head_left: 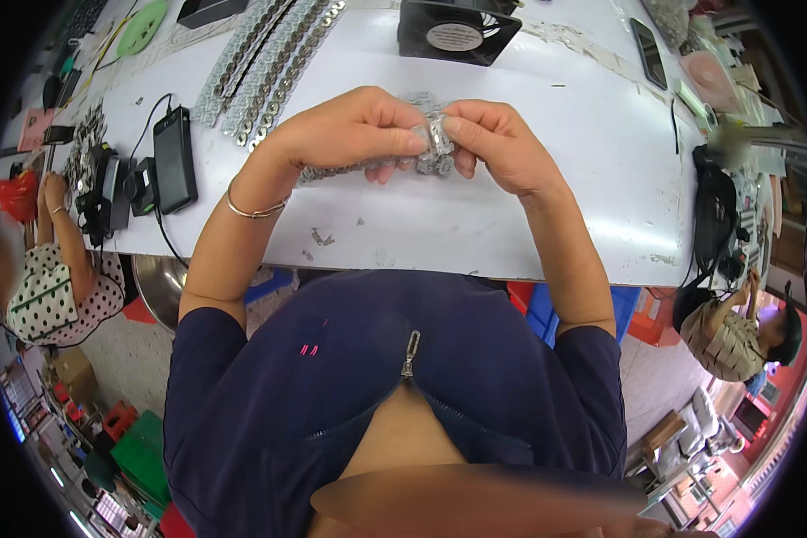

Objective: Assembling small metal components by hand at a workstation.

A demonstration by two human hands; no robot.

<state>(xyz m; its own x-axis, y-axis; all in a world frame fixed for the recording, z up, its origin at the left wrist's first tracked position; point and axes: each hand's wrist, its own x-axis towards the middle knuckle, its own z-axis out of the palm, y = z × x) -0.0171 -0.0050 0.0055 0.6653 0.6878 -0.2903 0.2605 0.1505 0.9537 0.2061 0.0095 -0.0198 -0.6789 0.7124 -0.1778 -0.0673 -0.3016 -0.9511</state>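
Note:
Both hands meet over the white table, fingers closed in a pinch. Between them is a silvery, clear-looking strip of small metal parts (437,141). My left hand (359,130), with a bangle on its wrist, grips the strip between thumb and fingers. My right hand (498,142) pinches its other side, thumb and forefinger close to the left thumb. More of the strip runs beneath my left hand and shows at its lower left; the fingers hide part of it. The exact kind of the parts is too small to make out.
Several strips with rows of round metal parts (273,76) lie at the far left. A black fan (457,34) stands at the back. Left of me are a black power bank-like box (175,157) and cables. A phone (648,54) lies far right. People sit at both sides.

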